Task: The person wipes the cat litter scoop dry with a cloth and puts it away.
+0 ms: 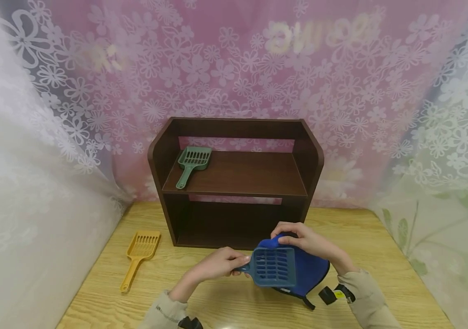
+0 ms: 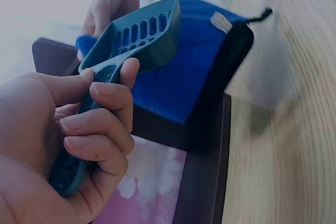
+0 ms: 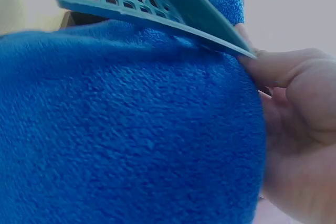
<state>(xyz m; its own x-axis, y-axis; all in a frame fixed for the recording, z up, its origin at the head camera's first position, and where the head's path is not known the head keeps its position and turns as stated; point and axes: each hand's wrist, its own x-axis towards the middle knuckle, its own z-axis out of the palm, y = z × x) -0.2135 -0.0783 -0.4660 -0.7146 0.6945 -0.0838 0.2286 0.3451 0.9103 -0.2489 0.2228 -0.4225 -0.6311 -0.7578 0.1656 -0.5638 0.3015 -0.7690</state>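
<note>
In the head view my left hand [image 1: 226,262] grips the handle of a dark blue-green litter scoop [image 1: 275,267]; the left wrist view shows its fingers curled round that handle. A bright blue cloth [image 1: 310,269] with dark edging and a small loop hangs behind and beside the slotted scoop. My right hand [image 1: 305,240] pinches the cloth near the scoop's upper rim. In the right wrist view the cloth [image 3: 131,124] fills most of the picture, and the thumb lies by the edge of the scoop [image 3: 157,11].
A dark brown two-tier shelf [image 1: 236,173] stands on the wooden table [image 1: 226,304] at the back. On its upper board lies a green litter scoop [image 1: 194,160]. A yellow litter scoop [image 1: 142,249] rests on the table at the left. Flowered curtains [image 1: 234,68] hang round the table.
</note>
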